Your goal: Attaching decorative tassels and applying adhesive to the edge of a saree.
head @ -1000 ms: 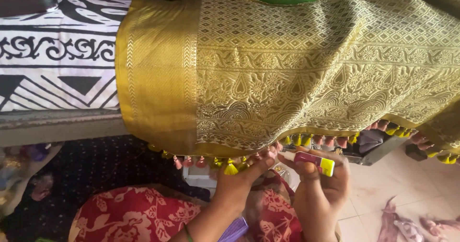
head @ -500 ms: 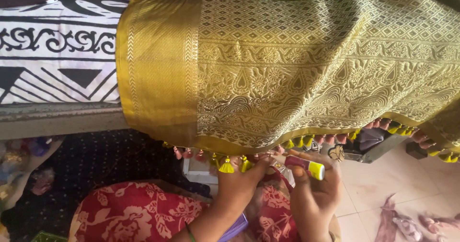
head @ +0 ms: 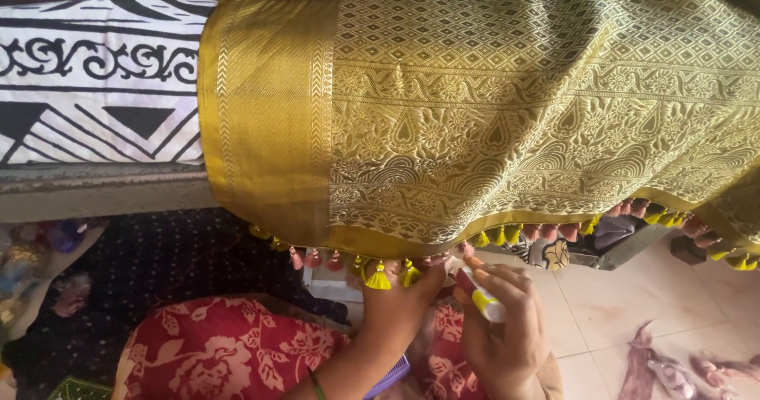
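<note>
A gold brocade cloth (head: pixel 507 107) hangs over the front edge of a bed, its hem lined with small yellow and pink tassels (head: pixel 378 277). My left hand (head: pixel 402 301) pinches the hem just beside a yellow tassel. Next to it, my right hand (head: pixel 505 333) holds a small tube (head: pixel 479 293), red and white with a yellow band, its tip pointing up at the hem near the left fingers.
A black-and-white patterned bedsheet (head: pixel 95 75) covers the bed at left. My red floral lap (head: pixel 222 352) fills the bottom. Tiled floor (head: pixel 625 305) with pinkish cloth scraps (head: pixel 673 368) lies at right. Dark dotted fabric (head: pixel 158 265) lies under the bed edge.
Both hands have shifted slightly left along the hem. The tube has tilted from lying across to pointing up at the hem.
</note>
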